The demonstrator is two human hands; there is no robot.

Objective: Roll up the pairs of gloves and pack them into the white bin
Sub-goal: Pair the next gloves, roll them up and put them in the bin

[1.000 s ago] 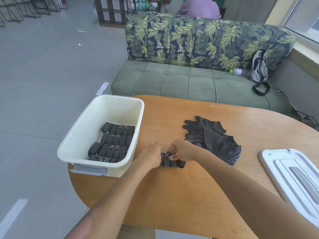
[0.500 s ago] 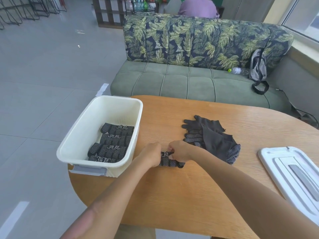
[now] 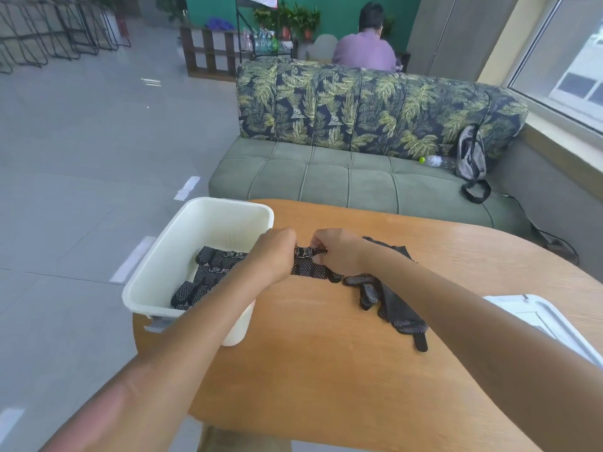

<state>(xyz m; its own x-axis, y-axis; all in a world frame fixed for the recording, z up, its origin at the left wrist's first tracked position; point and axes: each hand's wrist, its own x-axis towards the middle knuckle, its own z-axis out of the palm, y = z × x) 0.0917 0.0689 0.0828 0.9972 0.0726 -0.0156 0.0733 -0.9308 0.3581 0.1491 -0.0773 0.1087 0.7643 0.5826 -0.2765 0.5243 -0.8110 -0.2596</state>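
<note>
A rolled pair of black dotted gloves (image 3: 308,265) is held just above the wooden table (image 3: 326,370), to the right of the white bin (image 3: 153,282). My left hand (image 3: 274,252) grips its left end and my right hand (image 3: 332,249) pinches its top right edge. Inside the bin lie several rolled pairs of gloves (image 3: 208,275), partly hidden by my left forearm. A loose heap of unrolled black gloves (image 3: 388,301) lies on the table under and to the right of my right forearm.
A white bin lid (image 3: 538,324) lies at the table's right edge. A green sofa (image 3: 342,181) with a leaf-print back stands behind the table, bearing a bottle (image 3: 435,160) and a grey bag (image 3: 470,156). A person sits beyond the sofa.
Both hands have lifted the rolled pair off the table and moved it slightly left toward the bin. The view has tilted upward, showing more of the room.
</note>
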